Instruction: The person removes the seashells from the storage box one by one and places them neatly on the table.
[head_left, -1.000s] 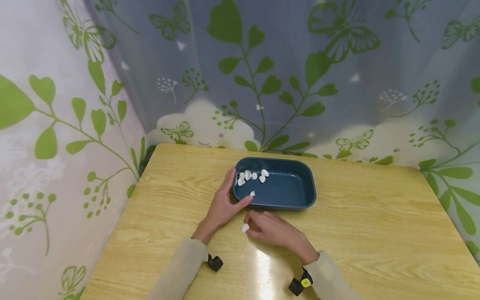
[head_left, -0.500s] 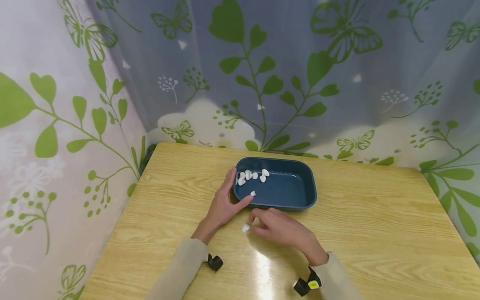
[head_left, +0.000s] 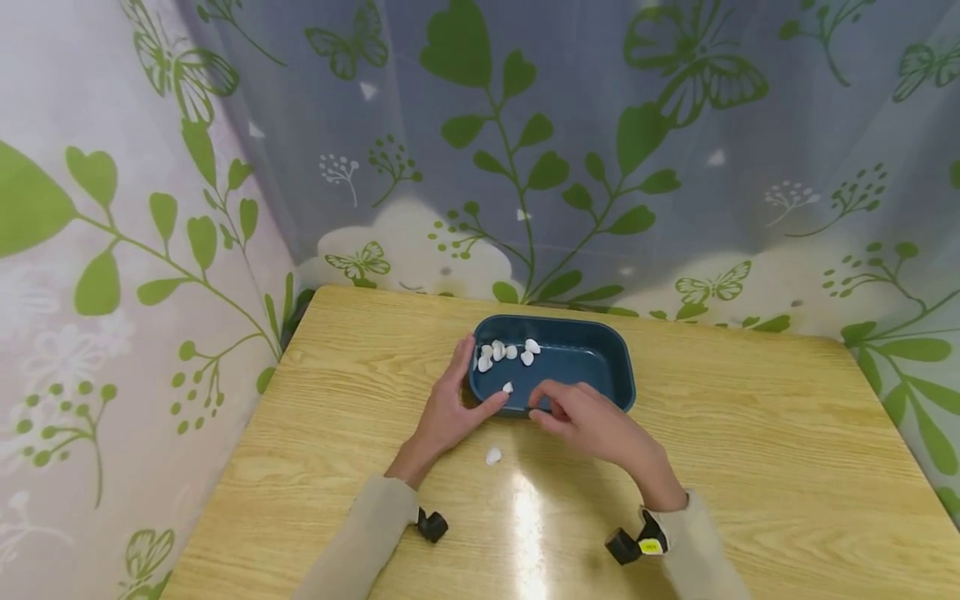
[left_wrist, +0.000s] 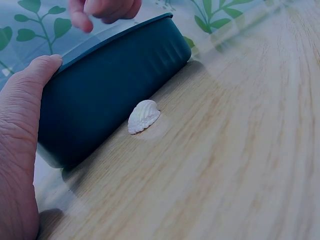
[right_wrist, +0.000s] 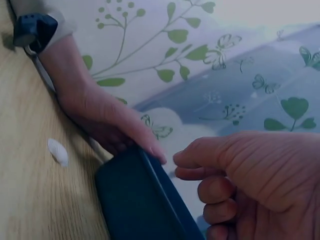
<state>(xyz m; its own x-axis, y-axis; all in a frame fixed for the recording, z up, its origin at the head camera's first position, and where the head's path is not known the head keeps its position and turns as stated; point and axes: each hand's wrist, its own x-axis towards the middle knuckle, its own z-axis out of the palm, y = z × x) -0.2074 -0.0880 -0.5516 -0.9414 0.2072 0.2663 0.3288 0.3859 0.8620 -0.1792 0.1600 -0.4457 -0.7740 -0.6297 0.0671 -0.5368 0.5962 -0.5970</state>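
A dark blue rectangular tray stands on the wooden table, with several small white seashells inside, mostly toward its left end. My left hand rests against the tray's left end, its thumb on the near rim. Over the tray's near edge is my right hand, thumb and index finger slightly apart, the other fingers bent. No object shows between its fingertips. One ribbed white seashell lies on the table in front of the tray, apart from both hands. One shell in the tray sits by the left thumb.
The wooden table extends to both sides of the tray. A curtain with green leaves and butterflies hangs behind it, and a pale patterned one hangs at the left. Each wrist carries a small black camera.
My right hand has moved away from the seashell on the table, up and right to the tray's near edge. That seashell stays on the table. The left hand keeps its place.
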